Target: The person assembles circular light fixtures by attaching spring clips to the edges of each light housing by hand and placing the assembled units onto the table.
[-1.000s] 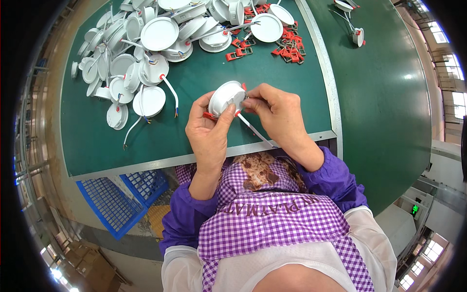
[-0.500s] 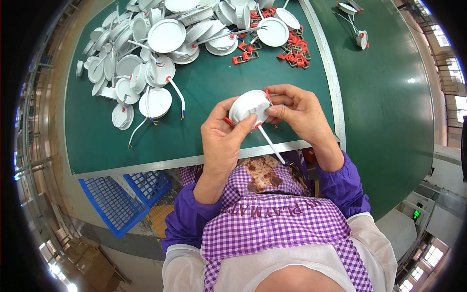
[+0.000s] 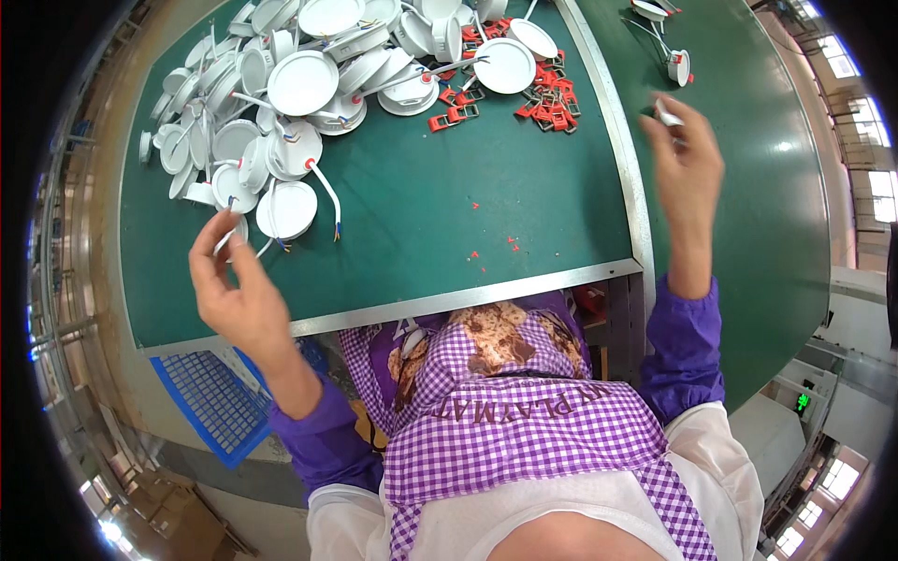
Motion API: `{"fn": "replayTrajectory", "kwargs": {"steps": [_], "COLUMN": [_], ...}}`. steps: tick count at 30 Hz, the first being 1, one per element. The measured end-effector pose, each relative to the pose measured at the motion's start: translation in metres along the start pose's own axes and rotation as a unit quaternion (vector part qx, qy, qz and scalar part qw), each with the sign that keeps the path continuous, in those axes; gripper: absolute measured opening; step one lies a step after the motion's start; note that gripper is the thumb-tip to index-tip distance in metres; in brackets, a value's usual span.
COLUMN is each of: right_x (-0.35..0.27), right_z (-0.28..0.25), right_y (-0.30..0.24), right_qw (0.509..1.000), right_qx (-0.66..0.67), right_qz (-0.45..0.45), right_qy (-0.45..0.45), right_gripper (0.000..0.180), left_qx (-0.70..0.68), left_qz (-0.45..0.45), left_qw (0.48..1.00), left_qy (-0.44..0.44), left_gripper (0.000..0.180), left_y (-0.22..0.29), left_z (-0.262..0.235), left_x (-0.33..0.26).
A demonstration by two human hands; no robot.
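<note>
At far left, below the table edge, sits a blue mesh basket [image 3: 210, 402]. My left hand [image 3: 245, 292] reaches over the edge of a green table [image 3: 402, 215], its thumb and fingers curved around a white round lamp [image 3: 242, 228], mostly hidden; I cannot tell whether they grip it. Just beyond, a heap of white lamps [image 3: 304, 82] with white cables spreads across the far left and middle of the tabletop. Right of centre, tiny red scraps [image 3: 513, 245] lie near the front edge, and a cluster of red clips [image 3: 552, 105] lies beside the heap. Past a metal edging strip [image 3: 625, 140], my right hand [image 3: 690, 173] is raised above a second green table [image 3: 767, 206], fingers bent; a small white piece [image 3: 668, 114] shows between them, whether pinched I cannot tell. Farther back lie two lamps [image 3: 679, 65] with red parts.
</note>
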State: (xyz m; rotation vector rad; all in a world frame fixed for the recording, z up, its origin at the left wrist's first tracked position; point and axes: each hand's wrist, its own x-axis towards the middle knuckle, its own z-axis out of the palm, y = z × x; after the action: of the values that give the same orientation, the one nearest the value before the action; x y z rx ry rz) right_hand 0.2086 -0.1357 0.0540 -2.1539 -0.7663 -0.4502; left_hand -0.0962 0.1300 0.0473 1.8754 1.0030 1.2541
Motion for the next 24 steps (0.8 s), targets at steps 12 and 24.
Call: {"fn": "replayTrajectory", "kwargs": {"steps": [12, 24], "right_x": [-0.009, -0.040], "right_z": [0.151, 0.096], "right_y": [-0.053, -0.087], "right_qw": [0.960, 0.908], "right_qx": [-0.024, 0.267], "right_qz": [-0.077, 0.081], "right_qy": [-0.267, -0.312], "right_gripper": [0.015, 0.015], "left_qx": [0.272, -0.325], "left_qz": [0.120, -0.260], "left_qw": [0.947, 0.890], "left_qy": [-0.119, -0.185], "left_gripper": [0.051, 0.028], "left_y": [-0.078, 0.019], "left_z": [0.019, 0.050], "left_x": [-0.016, -0.058]}}
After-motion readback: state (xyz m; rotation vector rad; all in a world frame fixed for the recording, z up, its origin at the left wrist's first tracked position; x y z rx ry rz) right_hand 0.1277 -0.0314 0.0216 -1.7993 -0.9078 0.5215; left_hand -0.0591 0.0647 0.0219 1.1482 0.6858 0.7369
